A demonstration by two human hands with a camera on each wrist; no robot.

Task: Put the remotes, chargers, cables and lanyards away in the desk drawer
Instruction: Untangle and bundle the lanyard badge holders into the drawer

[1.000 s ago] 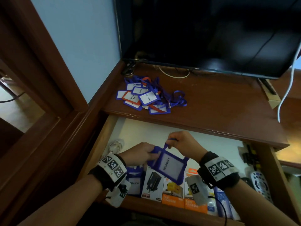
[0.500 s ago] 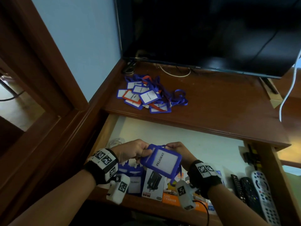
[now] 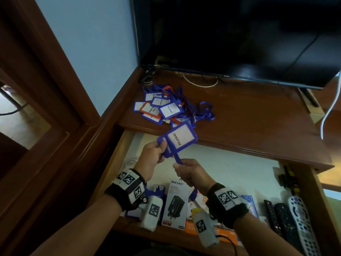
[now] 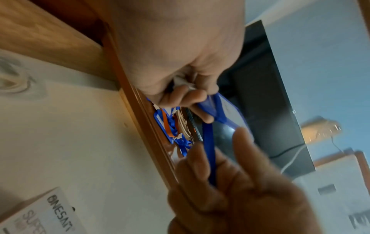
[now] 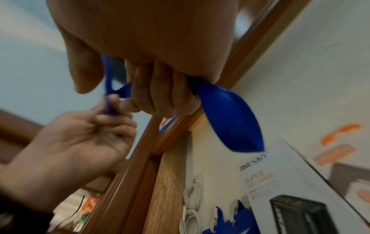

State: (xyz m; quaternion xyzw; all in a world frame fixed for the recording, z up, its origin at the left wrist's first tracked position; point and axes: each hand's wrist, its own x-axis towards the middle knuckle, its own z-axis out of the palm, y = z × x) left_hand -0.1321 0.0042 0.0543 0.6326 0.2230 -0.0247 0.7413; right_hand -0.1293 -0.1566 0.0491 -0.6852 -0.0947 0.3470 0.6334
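A dark television (image 3: 239,37) stands along the back edge of the counter (image 3: 249,122). Under the counter's front edge the drawer (image 3: 212,169) is pulled out, with a charger box (image 3: 175,204) at its front edge and remotes (image 3: 287,220) in its front right corner. A pile of lanyards (image 3: 166,106) lies at the counter's left end. Above the drawer, the left hand (image 3: 152,157) has its grip pinched on a blue badge holder (image 3: 180,138) reading PELAWAT, while the right hand (image 3: 191,172) has its grip clamped on the blue strap (image 3: 178,159) hanging from it.
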